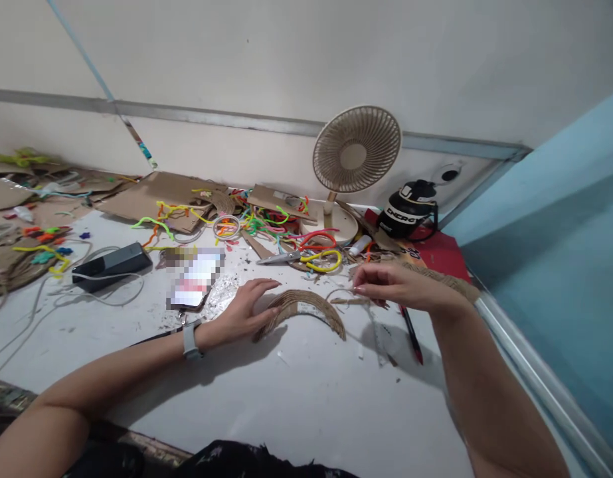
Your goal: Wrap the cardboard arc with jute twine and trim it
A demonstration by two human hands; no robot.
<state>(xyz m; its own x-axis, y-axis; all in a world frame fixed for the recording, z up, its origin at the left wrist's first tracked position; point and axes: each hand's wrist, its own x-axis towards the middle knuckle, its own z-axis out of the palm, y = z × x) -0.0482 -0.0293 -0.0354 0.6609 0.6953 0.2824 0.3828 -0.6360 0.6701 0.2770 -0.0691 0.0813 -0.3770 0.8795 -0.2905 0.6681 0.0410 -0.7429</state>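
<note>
White letters reading "ENERG", the rest hidden, stand on the black bottle (408,211) beside the fan (356,150).

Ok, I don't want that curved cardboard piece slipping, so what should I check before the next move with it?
1. Left hand pressing on the curved cardboard strip: ok, fingers lie flat on its left end.
2. Right hand has a grip on the thin piece: cannot tell, fingertips hide it.
3. Strip's right end held down: not ok, nothing rests on it.
4. Scissors within reach: ok, just behind the strip.
5. Red pen out of the way: not ok, it lies under the right wrist.
</note>
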